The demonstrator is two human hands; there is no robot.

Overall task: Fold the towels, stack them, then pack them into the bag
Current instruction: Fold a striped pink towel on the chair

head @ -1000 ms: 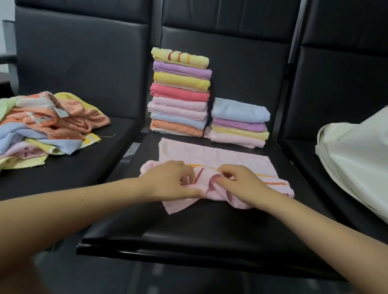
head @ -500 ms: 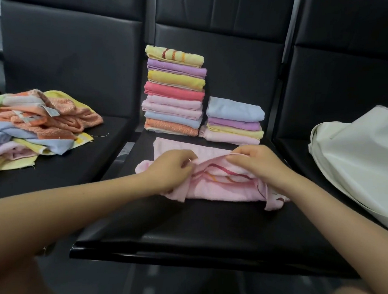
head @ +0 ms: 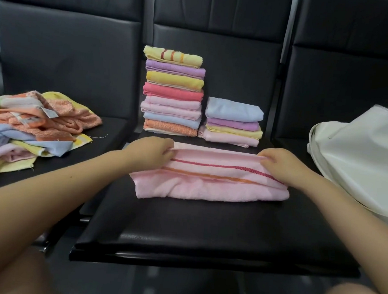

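Black seat (head: 205, 228), pink towel (head: 211, 184) lying left-right, left hand (head: 151, 149) and right hand (head: 281, 163) pinching far corners.

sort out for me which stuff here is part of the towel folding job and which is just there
Part of the job:
pink towel, pinched by left hand and right hand
tall folded stack
short folded stack
unfolded towel pile
white bag

Just there:
black seats

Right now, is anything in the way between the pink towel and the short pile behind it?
Nothing visible blocks it. The pink towel, pinched at its far corners by the left hand and right hand, lies just before the short pile, bare seat between.
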